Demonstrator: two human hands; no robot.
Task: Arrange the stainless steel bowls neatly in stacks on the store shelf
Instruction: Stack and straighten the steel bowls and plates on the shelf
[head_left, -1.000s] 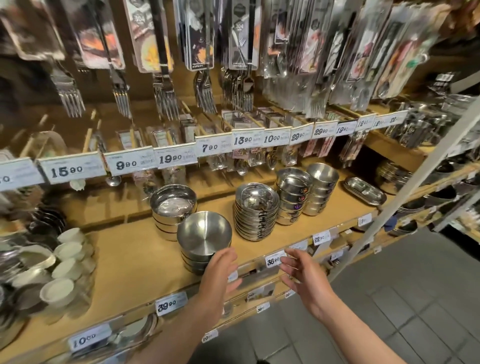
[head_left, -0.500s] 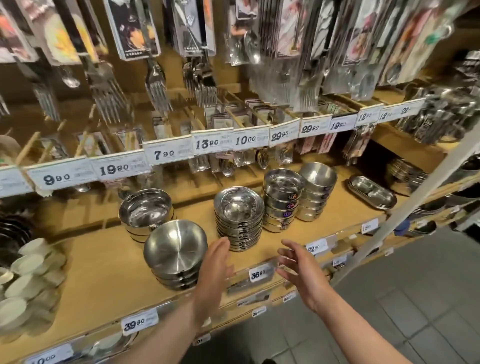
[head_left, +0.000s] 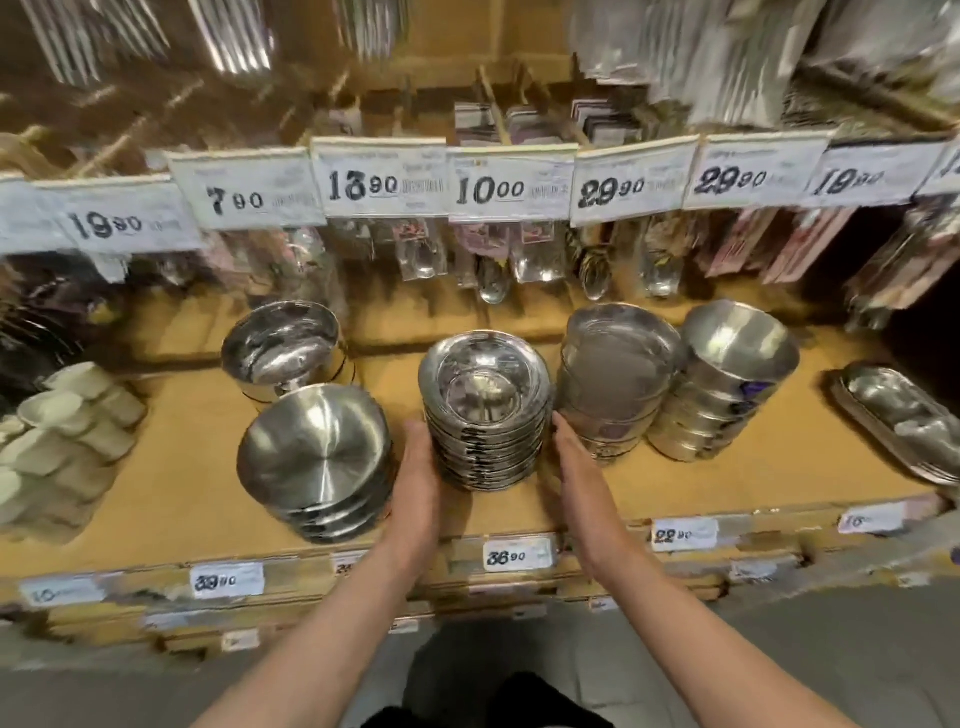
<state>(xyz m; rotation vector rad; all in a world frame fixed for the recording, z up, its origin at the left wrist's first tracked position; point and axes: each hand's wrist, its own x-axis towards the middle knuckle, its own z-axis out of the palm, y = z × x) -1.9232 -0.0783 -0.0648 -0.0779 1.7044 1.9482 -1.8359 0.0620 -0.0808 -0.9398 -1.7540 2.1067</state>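
On the wooden shelf (head_left: 171, 488), at its middle, a stack of shallow steel bowls (head_left: 485, 410), upright and near the front edge. Flanked by two hands: left hand (head_left: 418, 480) against the left side of the stack, fingers fairly straight and lying along the lower bowls; right hand (head_left: 574, 467) at the right side, fingers stretched forward, touching or nearly touching the stack, cannot tell which because of blur. Neither hand curled round a bowl; both spread flat, like two walls beside the stack. Just left of the left hand, a stack of wider bowls (head_left: 314, 462), leaning slightly toward the viewer. Behind that one, a deeper steel bowl stack (head_left: 283, 351), touching or almost touching it. To the right of the right hand, a third pile of bowls (head_left: 615, 374), and just beside this a tilted stack of deep bowls (head_left: 727, 379), leaning to the right. Farther right, near the shelf end, a long oval steel tray (head_left: 898, 415). At far left, pale small cups (head_left: 72, 421) in a heap. Above the bowls, a row of price tags (head_left: 511, 182) with packaged spoons (head_left: 493, 270) hanging under them. Along the shelf front, more small price labels (head_left: 517, 555). At the very top, hanging forks, too blurred for detail.
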